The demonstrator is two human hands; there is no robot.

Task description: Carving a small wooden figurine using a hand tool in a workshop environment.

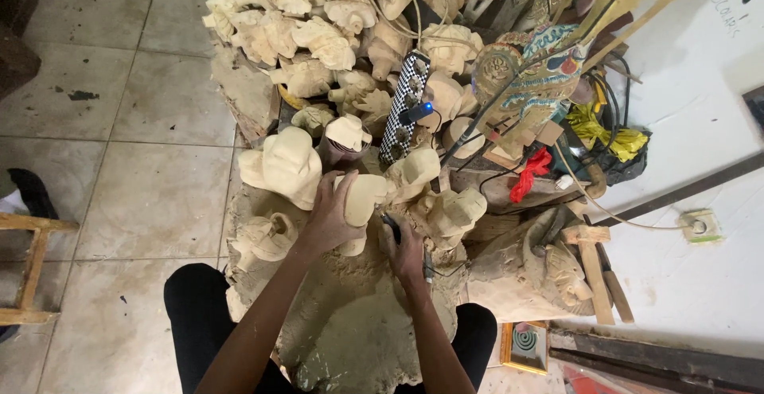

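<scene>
Soft even daylight, edges warped

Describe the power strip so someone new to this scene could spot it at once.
Start at the big heap of pale, unpainted wood carvings filling the upper middle of the view. At the heap's right edge, above the left hand and the carving it grips, a long narrow power strip lies on a slant. Its black-and-white chequered casing and a plug with a blue light set it apart.
</scene>
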